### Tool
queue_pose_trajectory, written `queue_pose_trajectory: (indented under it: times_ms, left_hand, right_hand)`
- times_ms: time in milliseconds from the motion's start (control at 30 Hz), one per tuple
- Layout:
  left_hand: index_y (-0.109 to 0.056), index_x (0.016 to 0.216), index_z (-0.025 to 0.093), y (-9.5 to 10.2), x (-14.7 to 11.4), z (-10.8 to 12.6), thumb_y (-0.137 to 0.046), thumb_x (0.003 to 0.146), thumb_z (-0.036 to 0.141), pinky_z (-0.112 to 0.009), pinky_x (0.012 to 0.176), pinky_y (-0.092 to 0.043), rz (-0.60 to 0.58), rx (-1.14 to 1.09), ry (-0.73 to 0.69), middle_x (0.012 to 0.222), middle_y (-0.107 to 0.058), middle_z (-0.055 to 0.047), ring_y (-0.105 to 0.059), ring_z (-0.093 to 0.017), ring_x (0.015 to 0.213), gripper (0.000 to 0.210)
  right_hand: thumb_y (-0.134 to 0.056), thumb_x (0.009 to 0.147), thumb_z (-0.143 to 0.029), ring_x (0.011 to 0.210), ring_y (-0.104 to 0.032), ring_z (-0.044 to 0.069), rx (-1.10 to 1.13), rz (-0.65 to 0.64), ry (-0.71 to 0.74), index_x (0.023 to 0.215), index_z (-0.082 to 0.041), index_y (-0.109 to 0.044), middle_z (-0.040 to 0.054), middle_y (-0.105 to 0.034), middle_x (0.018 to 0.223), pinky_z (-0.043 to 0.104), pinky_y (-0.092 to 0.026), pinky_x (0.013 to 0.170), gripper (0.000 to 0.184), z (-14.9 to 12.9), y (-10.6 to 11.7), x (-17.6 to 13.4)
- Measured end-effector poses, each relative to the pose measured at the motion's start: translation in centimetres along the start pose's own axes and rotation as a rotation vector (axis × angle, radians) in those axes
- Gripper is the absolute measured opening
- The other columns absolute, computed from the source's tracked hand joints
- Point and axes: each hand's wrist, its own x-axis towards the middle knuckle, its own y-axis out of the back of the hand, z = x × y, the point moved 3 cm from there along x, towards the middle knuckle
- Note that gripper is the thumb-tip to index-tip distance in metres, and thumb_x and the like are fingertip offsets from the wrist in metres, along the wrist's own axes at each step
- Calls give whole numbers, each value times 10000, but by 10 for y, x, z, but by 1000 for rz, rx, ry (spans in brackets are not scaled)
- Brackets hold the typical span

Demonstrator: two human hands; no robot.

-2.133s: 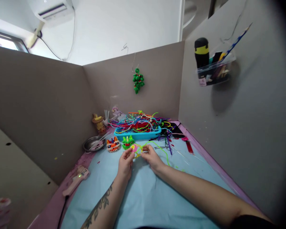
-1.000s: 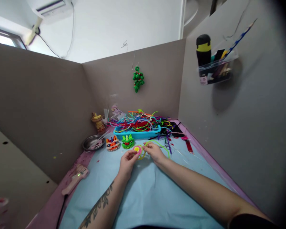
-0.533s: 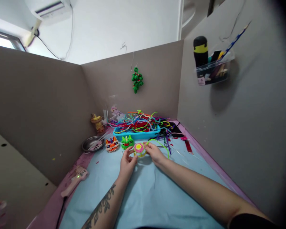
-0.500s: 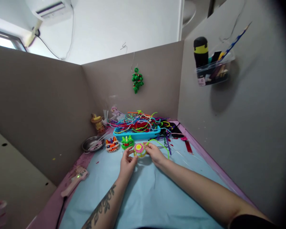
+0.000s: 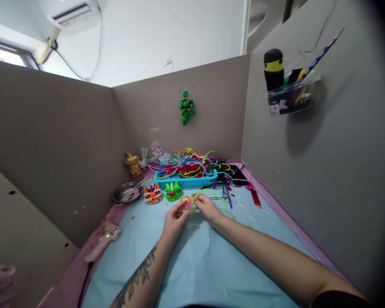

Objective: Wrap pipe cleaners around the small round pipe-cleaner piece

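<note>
A small pink and yellow pipe-cleaner piece (image 5: 187, 202) is between my two hands, above the blue cloth. My left hand (image 5: 176, 216) is closed on its left side, with fingers over the top and the thumb below. On the other side my right hand (image 5: 207, 208) pinches a lime-green pipe cleaner (image 5: 218, 195), whose free length arcs off to the right and down. Just beyond my hands stand a green pipe-cleaner animal head (image 5: 173, 191) and an orange and white one (image 5: 153, 194).
A blue tray (image 5: 186, 183) heaped with coloured pipe cleaners stands at the back. Scissors (image 5: 223, 198) lie right of my hands. To the left are a metal bowl (image 5: 127, 193) and a pink glue gun (image 5: 103, 243). Grey partitions (image 5: 179, 119) enclose the table.
My left fingers have moved over the top of the pink and yellow piece and now cover part of it. The piece has tilted. The view has shifted slightly.
</note>
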Motion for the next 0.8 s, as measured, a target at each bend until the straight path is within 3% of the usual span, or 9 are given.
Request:
queue_pose_trajectory:
  times_ms: [100, 233, 400, 567, 700, 800]
  left_hand:
    - [-471, 1222, 187, 0, 0, -2, -731, 603, 295, -201, 556, -457, -12, -18, 17, 934, -661, -90, -604, -125, 647, 681]
    - [-382, 1264, 202, 1, 0, -6, -709, 632, 333, -151, 340, -304, -50, -25, 110, 842, -635, -48, -415, -26, 379, 724]
    - [-360, 1257, 202, -1, -2, -4, -705, 639, 345, -156, 316, -270, -75, -31, 162, 796, -608, -24, -409, -24, 352, 722]
    - [-369, 1235, 185, -2, -1, -2, -682, 669, 358, -150, 320, -276, -43, 13, 98, 784, -611, -22, -383, -13, 343, 670]
    - [-378, 1229, 179, 6, 3, 0, -674, 677, 365, -137, 329, -262, 68, -15, 34, 700, -592, 8, -356, -12, 353, 654]
    - [-391, 1219, 176, 15, 6, 2, -687, 663, 366, -131, 347, -260, 166, -62, -6, 640, -563, 34, -354, -14, 366, 657]
  right_hand:
    - [-563, 735, -470, 1003, -494, 211, -44, -6, 42, 735, -190, -645, 59, -557, 1001, 343, -350, 908, 292, -6, -2, -2]
    - [-574, 724, -442, 1044, -472, 206, -109, 7, 61, 721, -193, -627, 57, -524, 1025, 333, -345, 913, 254, -13, -3, -5]
    - [-559, 742, -411, 1044, -473, 208, -179, 2, 97, 715, -191, -613, 66, -518, 1018, 348, -334, 925, 228, -14, -3, -6]
    - [-577, 720, -465, 1021, -491, 210, -142, -9, 65, 684, -180, -610, 70, -550, 1030, 352, -335, 928, 289, -16, -3, -5]
    - [-575, 696, -513, 867, -541, 188, -82, -95, -131, 818, -165, -616, 65, -598, 967, 302, -429, 712, 371, -17, -3, -5]
    - [-592, 681, -493, 760, -553, 159, -69, -262, -240, 861, -164, -624, 57, -621, 902, 228, -397, 541, 377, -21, -4, -7]
